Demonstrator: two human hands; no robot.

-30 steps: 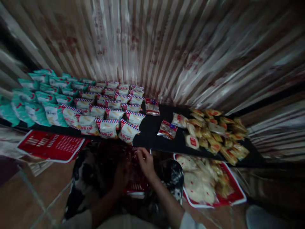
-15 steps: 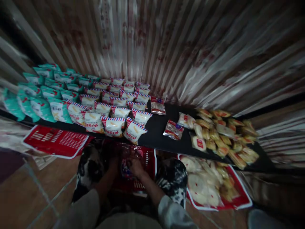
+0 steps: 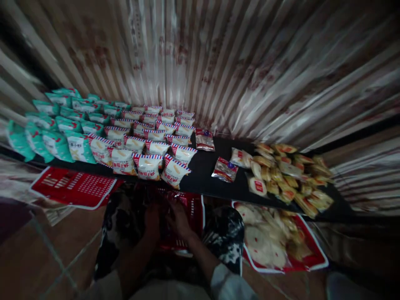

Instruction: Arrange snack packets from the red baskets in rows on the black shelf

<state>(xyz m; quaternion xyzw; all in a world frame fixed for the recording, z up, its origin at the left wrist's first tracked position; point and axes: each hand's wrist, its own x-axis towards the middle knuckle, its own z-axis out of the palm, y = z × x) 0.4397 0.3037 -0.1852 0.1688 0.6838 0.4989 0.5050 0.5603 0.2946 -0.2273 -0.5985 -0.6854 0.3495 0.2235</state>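
Between my knees lies a red bag (image 3: pixel 194 216) with a white edge and white print. Over its left part is my left hand (image 3: pixel 152 216), dark, with its fingers lost in shadow. Bent fingers show on my right hand (image 3: pixel 179 218), which is closed over the bag's middle; a dark reddish, shiny thing lies between the two hands, too dim to name. On the black shelf ahead, two small red clear-front snack packets, a nearer one (image 3: pixel 225 169) and a farther one (image 3: pixel 205 139), lie flat.
Rows of white-and-red snack bags (image 3: pixel 148 166) and teal snack bags (image 3: pixel 79 146) stand on the left of the black shelf (image 3: pixel 200 177). A heap of yellow-wrapped packets (image 3: pixel 287 175) is at the right. Red bags lie below, one (image 3: pixel 75 185) left, one (image 3: pixel 312 256) right holding pale packets.
The blue-and-red patterned packet seen beneath my right hand no longer shows. Both hands have shifted slightly within the red bag. The view has turned a little; the shelf goods look unchanged.
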